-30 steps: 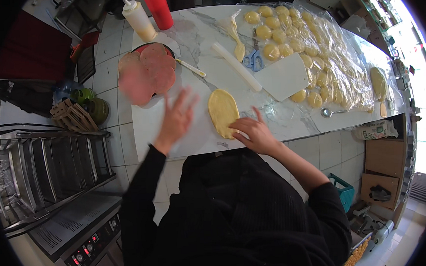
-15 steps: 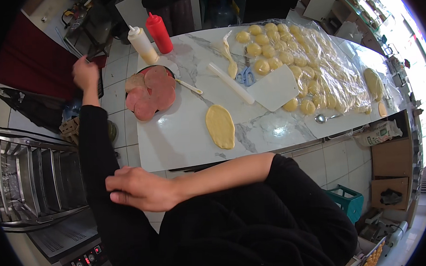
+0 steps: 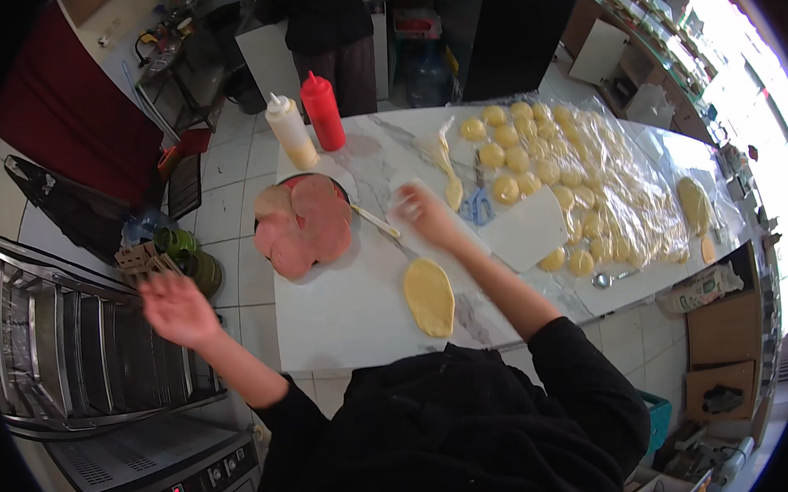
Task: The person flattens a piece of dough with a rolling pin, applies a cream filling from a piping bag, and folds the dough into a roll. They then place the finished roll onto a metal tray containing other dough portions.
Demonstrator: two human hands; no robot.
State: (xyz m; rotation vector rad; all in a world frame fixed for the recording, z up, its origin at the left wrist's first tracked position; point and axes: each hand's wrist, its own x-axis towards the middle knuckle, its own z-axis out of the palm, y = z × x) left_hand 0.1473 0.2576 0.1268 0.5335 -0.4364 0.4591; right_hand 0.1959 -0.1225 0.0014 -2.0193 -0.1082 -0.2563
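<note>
My left hand (image 3: 180, 310) is raised off the table's left side, near the metal racks, with its fingers stretched out and nothing in it. My right hand (image 3: 424, 213) is over the upper end of a white rolling pin (image 3: 477, 238); its fingers are blurred, so I cannot tell whether they touch it. Below that hand lies a flat oval of yellow dough (image 3: 430, 300). To the hand's left, round pink meat slices (image 3: 307, 224) are piled on a dark dish, with a light-handled tool (image 3: 374, 220) beside it. Blue-handled scissors (image 3: 476, 207) and a white sheet-like scraper (image 3: 528, 229) lie to its right.
Many dough balls (image 3: 546, 151) lie under clear plastic on the marble-patterned table (image 3: 327, 331). A red squeeze bottle (image 3: 323, 110) and a white one (image 3: 291, 133) stand at the back. Another person (image 3: 332, 42) stands beyond. Metal racks (image 3: 84, 346) and an oven (image 3: 155, 477) are at left.
My left hand has come down and opened out. My right hand has left my left arm and reached across the table to the rolling pin. The view has shifted, so the table sits lower.
</note>
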